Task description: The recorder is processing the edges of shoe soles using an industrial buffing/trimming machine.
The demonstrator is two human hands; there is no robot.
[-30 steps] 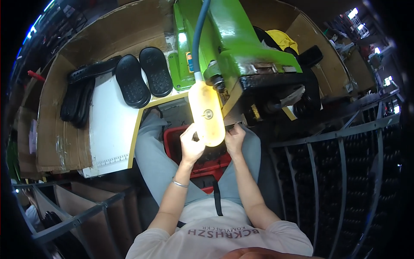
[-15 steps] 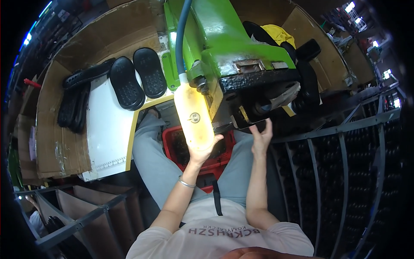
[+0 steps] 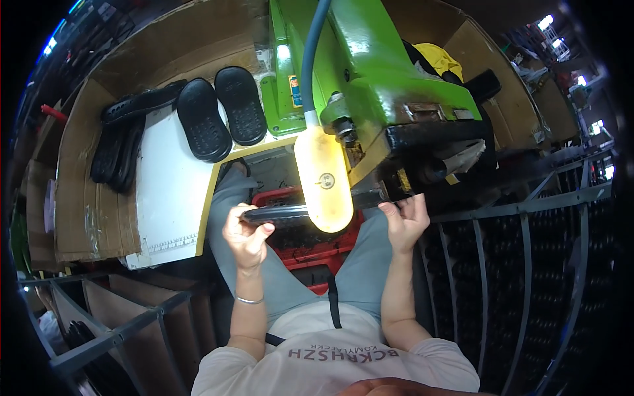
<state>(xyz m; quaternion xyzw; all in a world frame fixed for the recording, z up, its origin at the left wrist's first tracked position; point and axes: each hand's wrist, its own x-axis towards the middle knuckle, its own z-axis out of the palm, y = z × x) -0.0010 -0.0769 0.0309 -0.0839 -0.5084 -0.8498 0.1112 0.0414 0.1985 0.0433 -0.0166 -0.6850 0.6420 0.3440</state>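
Note:
A black shoe sole is held nearly edge-on between my two hands, below the front of the green machine. My left hand pinches its left end between thumb and fingers. At the other end, my right hand has thumb and fingers closed on the sole, close under the machine's dark working head. A glowing yellow lamp on a blue-grey hose hides the sole's middle. Two black soles lie side by side on the white tabletop to the left.
More black soles lean against a cardboard box wall at the left. A red crate stands between my legs. On the right is a metal rack with rows of dark items; a yellow cloth lies behind the machine.
My left hand has moved left from behind the lamp, and the sole now shows stretched between both hands. My right hand's fingers have closed on its right end. The view has shifted slightly.

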